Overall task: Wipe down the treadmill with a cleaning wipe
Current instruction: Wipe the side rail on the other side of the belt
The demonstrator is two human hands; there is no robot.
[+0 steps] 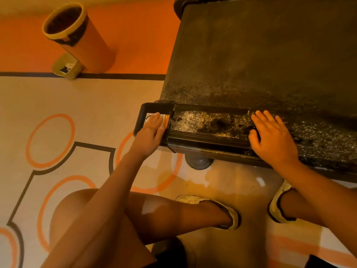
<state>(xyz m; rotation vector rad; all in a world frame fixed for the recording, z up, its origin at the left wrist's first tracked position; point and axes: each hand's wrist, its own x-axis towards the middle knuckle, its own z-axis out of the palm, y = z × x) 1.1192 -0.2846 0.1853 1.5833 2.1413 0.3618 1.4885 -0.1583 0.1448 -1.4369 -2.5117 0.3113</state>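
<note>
Left hand (152, 130) and right hand (274, 138) lie flat, fingers straight, on the dusty treadmill rail (208, 125) over patterned floor (77, 97).

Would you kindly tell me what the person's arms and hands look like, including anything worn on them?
Both arms are bare as far as the frame shows, with no sleeves in view. The left hand and the right hand wear no gloves, and I see no watch, bracelet or rings on either.
</note>
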